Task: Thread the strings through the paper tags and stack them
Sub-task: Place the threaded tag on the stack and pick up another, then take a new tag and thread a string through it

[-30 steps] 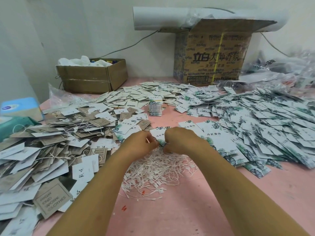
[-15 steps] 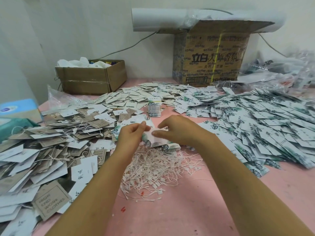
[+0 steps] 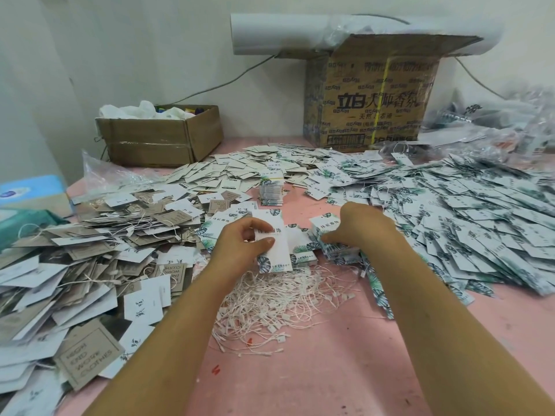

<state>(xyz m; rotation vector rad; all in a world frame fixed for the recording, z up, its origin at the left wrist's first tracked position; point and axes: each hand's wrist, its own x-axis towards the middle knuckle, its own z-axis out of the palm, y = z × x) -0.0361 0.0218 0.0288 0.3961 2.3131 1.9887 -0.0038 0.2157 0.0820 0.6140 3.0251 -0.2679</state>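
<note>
Closest in, on the left, a grey tag [image 3: 87, 355] reads HIGH END WORK CLOTHES. Next comes the tangle of strings [image 3: 276, 301] on the pink table [image 3: 300, 370], just on the near side of both hands, so grabbing one means pulling back toward the body, and I'd say the left is slightly nearer. The left hand [image 3: 240, 244] pinches one leafy white tag [image 3: 274, 250] between thumb and fingers, long axis pointing away. The right hand [image 3: 360, 226] curls over a small stack of tags [image 3: 339, 250] beside it; can't tell if it's gripping. At the back, the big box [image 3: 375, 100] says 立白 大师香氛.
</note>
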